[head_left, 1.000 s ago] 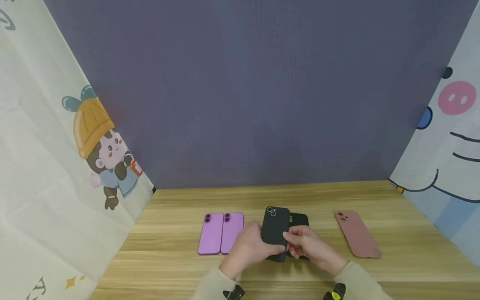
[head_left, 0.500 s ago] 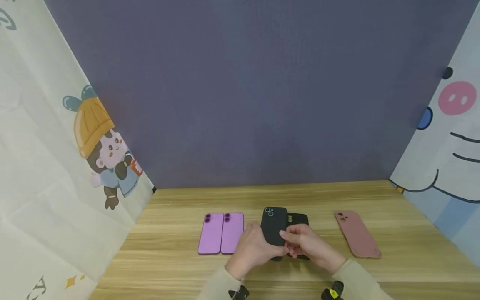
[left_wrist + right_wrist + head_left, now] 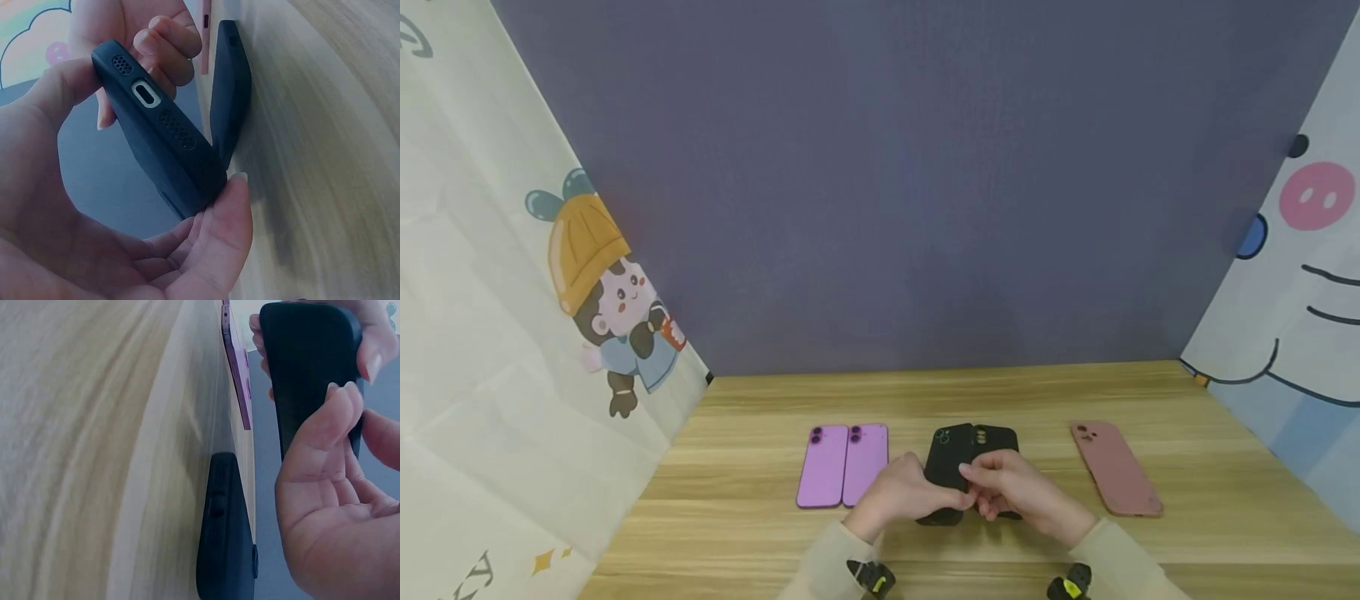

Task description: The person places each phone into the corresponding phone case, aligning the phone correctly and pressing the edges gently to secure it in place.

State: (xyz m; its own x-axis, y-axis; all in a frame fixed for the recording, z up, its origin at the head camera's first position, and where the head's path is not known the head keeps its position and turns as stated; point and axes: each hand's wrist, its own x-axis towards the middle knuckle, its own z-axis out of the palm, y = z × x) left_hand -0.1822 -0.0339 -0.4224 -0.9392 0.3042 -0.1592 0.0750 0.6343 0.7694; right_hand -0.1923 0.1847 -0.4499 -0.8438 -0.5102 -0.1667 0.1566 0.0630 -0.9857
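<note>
Gripping a matte black cased phone (image 3: 945, 467) from both sides, the left hand (image 3: 897, 493) and right hand (image 3: 1017, 487) hold it near the wooden desk's (image 3: 1210, 517) front edge, just above a second black phone (image 3: 996, 439) lying flat. Two purple phones (image 3: 842, 465) lie just left, a pink phone (image 3: 1116, 468) well right, with bare wood between. Since a second ago the held phone has sunk lower.
</note>
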